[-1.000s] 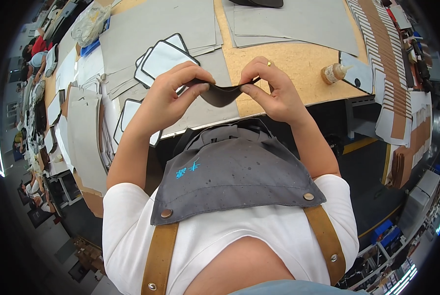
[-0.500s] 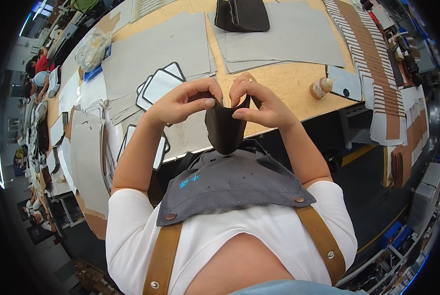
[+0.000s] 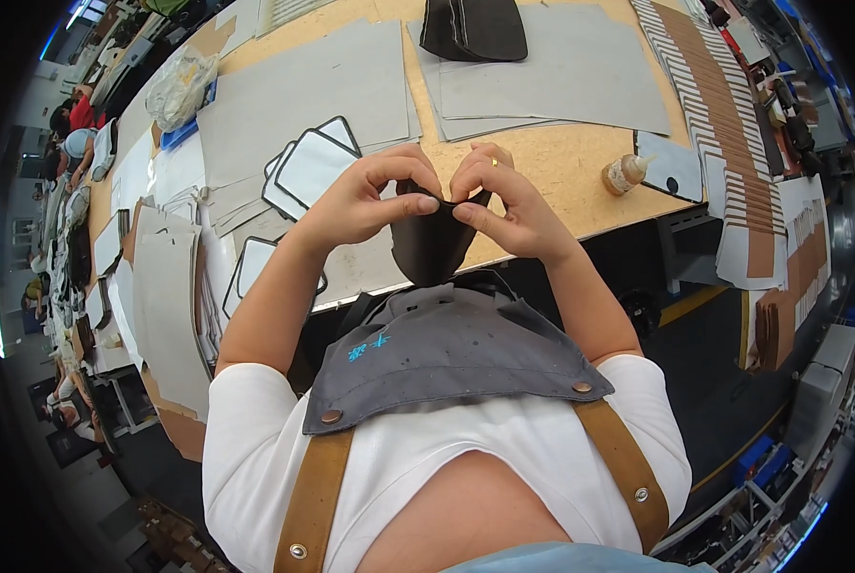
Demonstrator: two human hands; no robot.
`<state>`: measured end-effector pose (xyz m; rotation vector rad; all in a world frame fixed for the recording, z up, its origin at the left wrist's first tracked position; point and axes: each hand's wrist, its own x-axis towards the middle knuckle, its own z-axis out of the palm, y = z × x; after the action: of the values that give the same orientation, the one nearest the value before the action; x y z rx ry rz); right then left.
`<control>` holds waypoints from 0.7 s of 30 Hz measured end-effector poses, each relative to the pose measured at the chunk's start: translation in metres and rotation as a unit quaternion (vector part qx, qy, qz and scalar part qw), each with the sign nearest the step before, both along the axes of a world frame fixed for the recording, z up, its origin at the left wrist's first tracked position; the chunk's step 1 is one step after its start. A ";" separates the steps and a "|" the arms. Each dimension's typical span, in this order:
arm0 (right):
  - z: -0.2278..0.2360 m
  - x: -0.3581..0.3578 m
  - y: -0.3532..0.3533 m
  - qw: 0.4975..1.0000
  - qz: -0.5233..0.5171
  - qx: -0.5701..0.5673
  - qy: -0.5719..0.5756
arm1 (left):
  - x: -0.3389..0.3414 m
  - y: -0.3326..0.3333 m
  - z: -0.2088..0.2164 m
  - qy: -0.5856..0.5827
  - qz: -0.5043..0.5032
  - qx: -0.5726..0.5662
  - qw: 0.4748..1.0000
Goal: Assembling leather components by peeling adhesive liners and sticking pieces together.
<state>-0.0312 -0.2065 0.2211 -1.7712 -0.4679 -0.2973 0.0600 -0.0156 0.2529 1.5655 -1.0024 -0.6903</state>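
Between my hands is a black, leather-like piece [image 3: 429, 248], curved and hanging down just above the front edge of the work table. My left hand [image 3: 380, 196] pinches its upper edge between thumb and fingers. Close beside it, my right hand [image 3: 504, 201], with a ring on one finger, pinches the same edge, thumb toward me. The two thumb tips nearly meet at that edge. Fingers hide part of the piece's top. Left of my hands lie several white panels with black borders [image 3: 318, 164], overlapping on the table.
Large grey sheets [image 3: 303, 86] cover much of the table [image 3: 533, 158]. A stack of black pieces [image 3: 475, 29] lies at the far side. On the right stand a glue bottle [image 3: 625, 175] and a row of brown-and-white strips [image 3: 705, 86]. A plastic bag [image 3: 181, 86] sits far left.
Both hands have drawn closer together along the piece's upper edge, my left thumb moving right. The black piece has shifted slightly left and its top opening looks narrower.
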 end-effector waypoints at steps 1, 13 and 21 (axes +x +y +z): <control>0.000 0.001 0.000 1.000 0.001 0.000 0.000 | -0.001 0.000 0.000 0.000 0.001 0.000 1.000; -0.001 -0.004 0.005 0.997 -0.028 -0.034 -0.070 | -0.010 -0.009 -0.004 -0.135 0.019 -0.024 0.990; -0.007 -0.005 -0.006 1.000 0.001 -0.010 -0.009 | -0.006 -0.012 -0.002 -0.085 0.001 -0.027 0.996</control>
<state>-0.0361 -0.2122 0.2144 -1.7888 -0.4878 -0.3086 0.0543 -0.0274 0.2513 1.5974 -1.1352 -0.5300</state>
